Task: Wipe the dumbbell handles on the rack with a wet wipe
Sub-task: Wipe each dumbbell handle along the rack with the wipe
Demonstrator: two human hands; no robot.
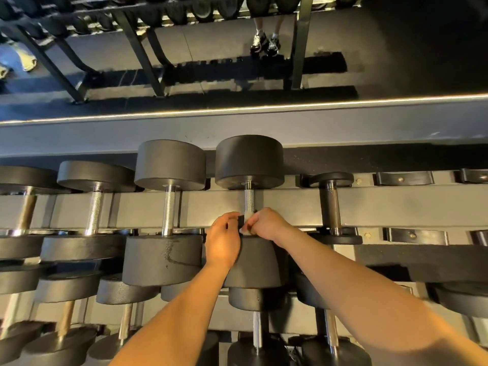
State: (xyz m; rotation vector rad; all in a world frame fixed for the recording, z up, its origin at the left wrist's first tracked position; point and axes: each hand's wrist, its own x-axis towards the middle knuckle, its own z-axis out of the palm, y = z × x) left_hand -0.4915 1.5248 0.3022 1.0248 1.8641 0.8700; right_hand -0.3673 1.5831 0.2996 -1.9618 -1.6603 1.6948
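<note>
Knurled steel handle (248, 200) of a black, round-headed dumbbell (249, 161) on the rack (383, 204), top tier. A white wet wipe (247, 215) wraps its near end. The right hand (266, 224) grips wipe and handle, fingers curled. The left hand (223, 239) rests on the near head (253, 262), fingers curled; whether it holds anything cannot be told.

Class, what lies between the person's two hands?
In the head view, a dumbbell handle with the wet wipe on it lies between left hand and right hand.

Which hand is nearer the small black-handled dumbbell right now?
Right. The right hand grips the wipe on the neighbouring handle, just left of the small black-handled dumbbell; the left hand sits farther left, beyond that handle.
</note>
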